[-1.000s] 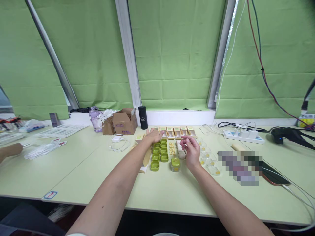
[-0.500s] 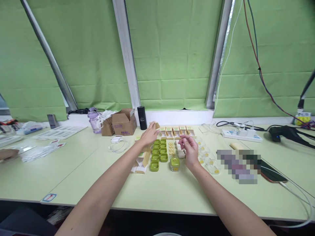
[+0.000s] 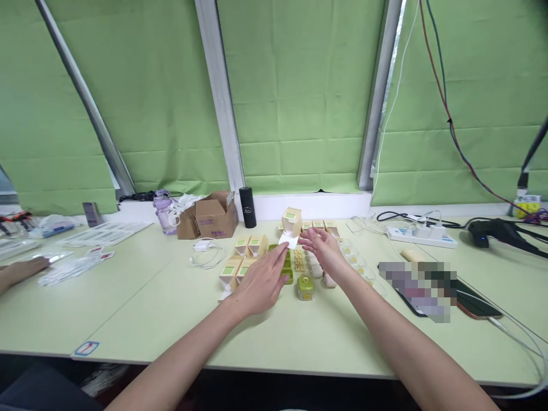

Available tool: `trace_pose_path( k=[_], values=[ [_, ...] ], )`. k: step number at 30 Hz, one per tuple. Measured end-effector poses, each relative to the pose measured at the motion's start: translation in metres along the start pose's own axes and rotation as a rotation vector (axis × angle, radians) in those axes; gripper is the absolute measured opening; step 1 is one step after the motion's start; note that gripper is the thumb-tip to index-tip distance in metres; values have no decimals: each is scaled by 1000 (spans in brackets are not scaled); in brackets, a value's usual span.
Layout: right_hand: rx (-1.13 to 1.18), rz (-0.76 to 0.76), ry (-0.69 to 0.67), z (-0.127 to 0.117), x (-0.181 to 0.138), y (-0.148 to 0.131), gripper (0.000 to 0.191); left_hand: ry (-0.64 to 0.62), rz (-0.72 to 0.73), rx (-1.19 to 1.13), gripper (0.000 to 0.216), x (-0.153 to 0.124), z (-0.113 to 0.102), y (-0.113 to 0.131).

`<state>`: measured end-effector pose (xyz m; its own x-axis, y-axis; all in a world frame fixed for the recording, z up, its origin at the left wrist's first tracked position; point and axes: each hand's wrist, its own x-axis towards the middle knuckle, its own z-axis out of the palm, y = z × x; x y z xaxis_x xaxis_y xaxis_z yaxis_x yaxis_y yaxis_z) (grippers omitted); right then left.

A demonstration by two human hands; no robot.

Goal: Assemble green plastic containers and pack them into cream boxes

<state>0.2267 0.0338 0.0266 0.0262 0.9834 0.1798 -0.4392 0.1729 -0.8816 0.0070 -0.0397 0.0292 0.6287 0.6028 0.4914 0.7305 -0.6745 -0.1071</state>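
My left hand (image 3: 260, 282) reaches forward over the green square trays (image 3: 286, 276) and pinches the white flap of a small cream box with a green label (image 3: 291, 221), holding it tilted above the table. My right hand (image 3: 323, 250) hovers just right of that box with its fingers spread and nothing in it. Several more cream boxes (image 3: 245, 256) lie to the left of my left hand. A clear container with a green lid (image 3: 305, 286) stands below my right hand. A row of open cream boxes (image 3: 319, 225) lines the back.
Small clear cups (image 3: 356, 260) sit to the right. A black cylinder (image 3: 247, 206), a cardboard box (image 3: 214, 214) and a purple bottle (image 3: 162, 212) stand at the back left. A power strip (image 3: 422, 233) and phone (image 3: 476, 306) are right. Another person's hand (image 3: 21, 269) rests far left.
My left hand took a cream box from the back row, lifted it and drew back toward me. My right hand rose slightly toward the box and spread its fingers.
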Motion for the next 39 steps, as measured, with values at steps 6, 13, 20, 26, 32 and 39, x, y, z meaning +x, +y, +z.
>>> trace_pose_path(
  k=[6,13,20,26,32,39],
  values=[
    [120,105,-66,2,3,-5,56,-31,88,29,67,-11,11,-1],
    [97,-3,-116,-7,3,-4,54,18,144,-29,55,-17,9,-1],
    [-96,-341,-102,-15,-4,9,49,258,-118,-270,41,6,7,-6],
    [-401,-580,-169,-17,-21,21,45,355,-304,-509,65,42,28,-8],
    [-695,-873,-201,-24,-29,13,60,446,-161,-558,53,58,32,-5],
    [-872,-1038,-34,-38,-22,11,48,680,-93,-296,40,46,48,-10]
  ],
)
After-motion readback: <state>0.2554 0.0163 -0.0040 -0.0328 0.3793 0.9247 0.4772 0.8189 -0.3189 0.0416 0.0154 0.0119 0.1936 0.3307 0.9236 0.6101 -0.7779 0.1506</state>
